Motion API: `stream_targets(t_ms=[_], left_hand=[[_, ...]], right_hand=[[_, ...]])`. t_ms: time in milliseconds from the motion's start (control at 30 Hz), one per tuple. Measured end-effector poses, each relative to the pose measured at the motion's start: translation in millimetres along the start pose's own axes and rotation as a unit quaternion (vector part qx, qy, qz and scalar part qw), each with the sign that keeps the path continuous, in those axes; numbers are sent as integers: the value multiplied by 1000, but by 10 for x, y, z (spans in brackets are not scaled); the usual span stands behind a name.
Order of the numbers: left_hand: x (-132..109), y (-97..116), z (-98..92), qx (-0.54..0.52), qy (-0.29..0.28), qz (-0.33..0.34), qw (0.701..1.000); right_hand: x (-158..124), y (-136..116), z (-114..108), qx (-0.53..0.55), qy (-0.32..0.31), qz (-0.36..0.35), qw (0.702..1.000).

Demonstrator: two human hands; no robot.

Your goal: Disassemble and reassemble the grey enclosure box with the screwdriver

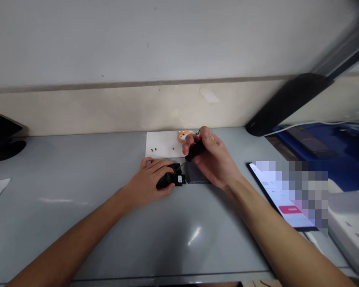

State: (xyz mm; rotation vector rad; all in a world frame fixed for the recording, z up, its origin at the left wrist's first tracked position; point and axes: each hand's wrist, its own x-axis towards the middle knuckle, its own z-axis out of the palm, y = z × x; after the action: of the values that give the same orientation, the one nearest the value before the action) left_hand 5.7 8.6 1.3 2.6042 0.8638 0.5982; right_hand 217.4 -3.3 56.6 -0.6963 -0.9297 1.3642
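My left hand [152,179] is closed around a small black device [179,178] with a green part and a white label, low on the grey table. My right hand [211,159] grips the dark handle of a screwdriver [195,150]. Its thin shaft slants down to the left, and the tip meets the device near my left fingertips; the exact contact point is too small to tell. Beneath my right hand lies a dark flat pad [194,175]. Just behind the device, a white paper sheet [163,139] carries several tiny black pieces [155,149].
An orange and white object [184,135] sits at the paper's back right. To the right lie a lit tablet [279,195] and a white power strip [351,219]. A black cylindrical base [287,103] stands by the wall. A black stand [10,150] is at the left.
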Motion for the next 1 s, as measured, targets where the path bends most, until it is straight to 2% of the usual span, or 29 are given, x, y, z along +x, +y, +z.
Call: stream_targets(t_ms=[200,433,767,1000], left_hand=[[-13,-17,17,8,0,5,1000],[-11,-16,14,16,1,17,1000],[-8,-14,12,9,-13,0,1000],[-10,-1,6,6,-6,-6,1000]], right_hand=[[25,4,48,-6,4,-6,1000],[-41,1,42,-7,-36,-5,999],[39,22,55,16,12,6,1000],[9,13,-6,-4,14,-17,1000]])
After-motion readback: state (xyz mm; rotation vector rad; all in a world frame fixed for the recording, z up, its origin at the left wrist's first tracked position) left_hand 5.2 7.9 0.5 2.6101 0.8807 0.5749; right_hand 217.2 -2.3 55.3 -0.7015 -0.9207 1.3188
